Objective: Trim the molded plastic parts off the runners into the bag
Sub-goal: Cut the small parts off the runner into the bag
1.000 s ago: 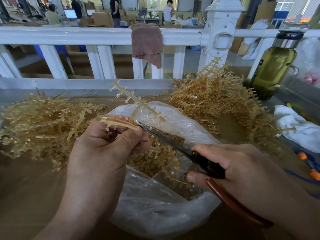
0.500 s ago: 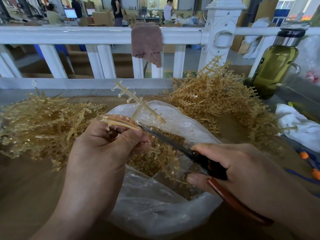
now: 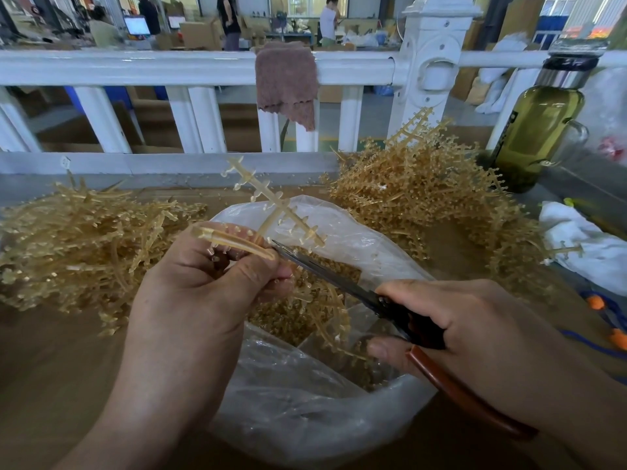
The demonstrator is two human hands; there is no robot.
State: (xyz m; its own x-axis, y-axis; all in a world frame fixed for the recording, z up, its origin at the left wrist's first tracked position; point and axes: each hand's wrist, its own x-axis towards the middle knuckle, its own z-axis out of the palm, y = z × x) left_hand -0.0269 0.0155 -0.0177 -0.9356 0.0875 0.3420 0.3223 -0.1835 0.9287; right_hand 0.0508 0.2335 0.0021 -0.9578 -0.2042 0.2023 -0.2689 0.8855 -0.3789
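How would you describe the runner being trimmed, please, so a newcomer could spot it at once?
Start at the clear plastic bag in the middle of the table. Just above its mouth, the left hand pinches one amber runner, with the scissors at its end. Unlike the runners piled on either side, it alone is lifted, its cross-shaped branches sticking up.

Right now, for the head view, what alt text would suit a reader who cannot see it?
A left hand holds a tan plastic runner above an open clear bag while the right hand grips scissors, blade tips at the runner beside the left thumb. Piles of runners lie either side.
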